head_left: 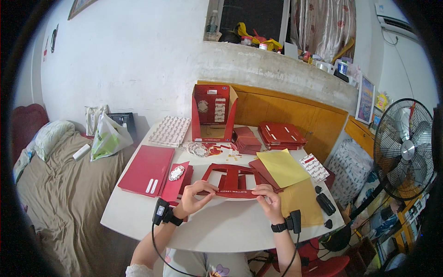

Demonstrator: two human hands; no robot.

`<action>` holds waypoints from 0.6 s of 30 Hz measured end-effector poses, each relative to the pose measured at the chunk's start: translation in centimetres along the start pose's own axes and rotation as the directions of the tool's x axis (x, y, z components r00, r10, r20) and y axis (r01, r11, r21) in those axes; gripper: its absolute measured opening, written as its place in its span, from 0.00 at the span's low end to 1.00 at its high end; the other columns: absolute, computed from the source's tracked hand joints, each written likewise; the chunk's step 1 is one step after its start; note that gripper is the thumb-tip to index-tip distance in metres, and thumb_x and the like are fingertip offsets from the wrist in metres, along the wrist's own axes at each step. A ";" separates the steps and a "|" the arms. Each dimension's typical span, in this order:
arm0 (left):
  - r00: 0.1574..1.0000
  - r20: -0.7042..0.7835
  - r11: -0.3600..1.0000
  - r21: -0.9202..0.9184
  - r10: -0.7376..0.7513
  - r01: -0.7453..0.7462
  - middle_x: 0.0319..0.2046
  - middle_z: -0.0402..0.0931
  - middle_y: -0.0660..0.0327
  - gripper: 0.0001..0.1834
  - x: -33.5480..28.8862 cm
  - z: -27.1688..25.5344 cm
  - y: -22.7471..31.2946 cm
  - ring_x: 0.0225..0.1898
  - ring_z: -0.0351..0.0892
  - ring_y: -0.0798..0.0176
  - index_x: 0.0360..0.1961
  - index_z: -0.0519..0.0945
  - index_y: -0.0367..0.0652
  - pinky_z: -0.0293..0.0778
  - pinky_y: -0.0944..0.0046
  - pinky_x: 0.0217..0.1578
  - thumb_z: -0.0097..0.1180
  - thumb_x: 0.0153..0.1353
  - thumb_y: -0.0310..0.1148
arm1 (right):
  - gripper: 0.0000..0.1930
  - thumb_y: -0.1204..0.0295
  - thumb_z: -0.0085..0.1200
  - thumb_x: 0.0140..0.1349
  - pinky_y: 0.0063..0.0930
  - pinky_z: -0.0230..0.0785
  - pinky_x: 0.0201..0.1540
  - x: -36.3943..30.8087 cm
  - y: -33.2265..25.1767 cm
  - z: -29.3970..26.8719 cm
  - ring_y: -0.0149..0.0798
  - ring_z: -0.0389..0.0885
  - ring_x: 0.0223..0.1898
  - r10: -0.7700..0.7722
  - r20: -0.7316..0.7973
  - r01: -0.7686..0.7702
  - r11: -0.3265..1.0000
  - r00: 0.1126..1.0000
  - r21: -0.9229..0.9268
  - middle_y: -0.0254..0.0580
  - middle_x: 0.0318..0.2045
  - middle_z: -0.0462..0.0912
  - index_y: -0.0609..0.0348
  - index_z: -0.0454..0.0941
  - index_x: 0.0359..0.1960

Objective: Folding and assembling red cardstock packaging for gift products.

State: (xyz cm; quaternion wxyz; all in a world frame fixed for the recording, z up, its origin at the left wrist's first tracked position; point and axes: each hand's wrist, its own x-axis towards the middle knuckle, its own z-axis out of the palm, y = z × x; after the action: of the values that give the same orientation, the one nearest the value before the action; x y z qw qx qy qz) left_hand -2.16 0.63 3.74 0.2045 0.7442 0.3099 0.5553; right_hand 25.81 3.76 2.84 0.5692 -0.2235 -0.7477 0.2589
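Observation:
A flat red die-cut cardboard piece (229, 177) with large cut-out windows lies in the middle of the white table (217, 226). My left hand (194, 197) pinches its near left edge. My right hand (267, 199) presses on its near right edge. Both wrists wear black bands with small devices and cables. A red envelope with a silver ornament (176, 175) lies just left of my left hand. Yellow paper sheets (284, 167) lie to the right of the piece.
An upright red display box (213, 112) stands at the back, with stacks of red card parts (280, 135) beside it. A red folder (146, 169) and patterned sheet (170, 130) lie left. A black stapler (326, 203) sits right. A fan (406, 150) stands right, a bed (64, 184) left.

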 end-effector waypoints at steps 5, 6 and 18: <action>0.992 0.017 0.985 0.110 0.128 -0.129 0.40 0.82 0.55 0.09 0.3 -0.4 0.0 0.41 0.82 0.57 0.37 0.81 0.36 0.69 0.57 0.54 0.62 0.53 0.22 | 0.06 0.72 0.58 0.59 0.34 0.62 0.57 -0.1 0.1 0.2 0.39 0.75 0.50 0.021 -0.034 -0.021 1.000 0.999 0.017 0.39 0.40 0.82 0.59 0.83 0.35; 0.987 -0.003 0.979 0.129 0.158 -0.156 0.41 0.81 0.55 0.13 0.6 -0.4 0.4 0.44 0.81 0.56 0.40 0.80 0.37 0.69 0.58 0.53 0.63 0.51 0.23 | 0.06 0.72 0.58 0.59 0.34 0.62 0.57 -0.1 0.1 0.1 0.39 0.75 0.50 0.024 -0.032 -0.023 1.000 0.999 0.018 0.39 0.40 0.82 0.59 0.83 0.35; 0.959 -0.284 0.974 0.215 -0.011 0.075 0.52 0.71 0.50 0.30 -0.1 0.0 -0.4 0.49 0.75 0.51 0.55 0.71 0.37 0.72 0.59 0.49 0.66 0.48 0.24 | 0.12 0.68 0.50 0.67 0.33 0.60 0.59 -0.4 0.1 -0.3 0.37 0.73 0.52 0.083 -0.212 -0.062 0.993 0.974 0.100 0.45 0.45 0.79 0.66 0.78 0.42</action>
State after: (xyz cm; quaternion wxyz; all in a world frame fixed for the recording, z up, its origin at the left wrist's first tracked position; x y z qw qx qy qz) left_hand -2.24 0.88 3.42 0.0856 0.6692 0.4126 0.6121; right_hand 26.25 3.59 2.56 0.6470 -0.2508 -0.6599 0.2881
